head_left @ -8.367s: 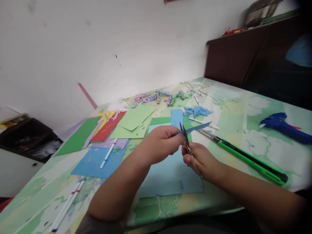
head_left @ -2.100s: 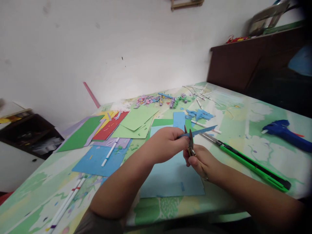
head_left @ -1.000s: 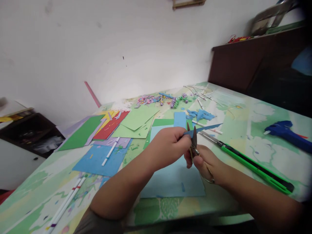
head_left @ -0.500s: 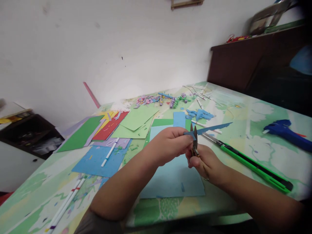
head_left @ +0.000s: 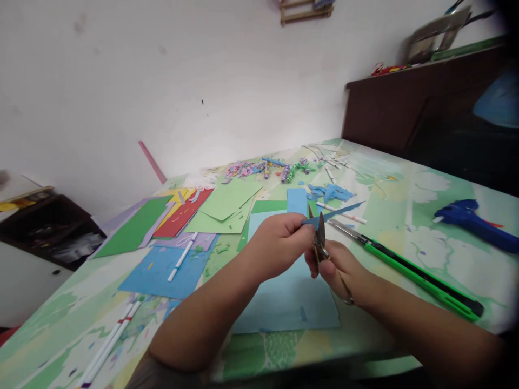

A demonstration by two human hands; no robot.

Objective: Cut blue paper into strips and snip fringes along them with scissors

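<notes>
My left hand [head_left: 279, 243] pinches a narrow blue paper strip [head_left: 344, 209] that sticks out to the right with an uneven end. Wrapped in the fingers of my right hand [head_left: 343, 273] is a pair of scissors [head_left: 320, 232], blades pointing up and parted, with the strip crossing between them. Part of the handle shows below the thumb. Beneath both hands lies a light blue sheet [head_left: 284, 308] with a few blue scraps on it.
A green box cutter [head_left: 421, 278], blade out, and a blue glue gun [head_left: 466, 219] lie right. Coloured sheets [head_left: 138, 227] and white sticks [head_left: 109, 337] cover the left. Crumpled blue paper [head_left: 330, 192] and curled paper pieces [head_left: 287, 172] sit behind, near the wall.
The scissor blades have spread wider apart. The blue strip's free end reaches less far to the right. The view has tilted up slightly.
</notes>
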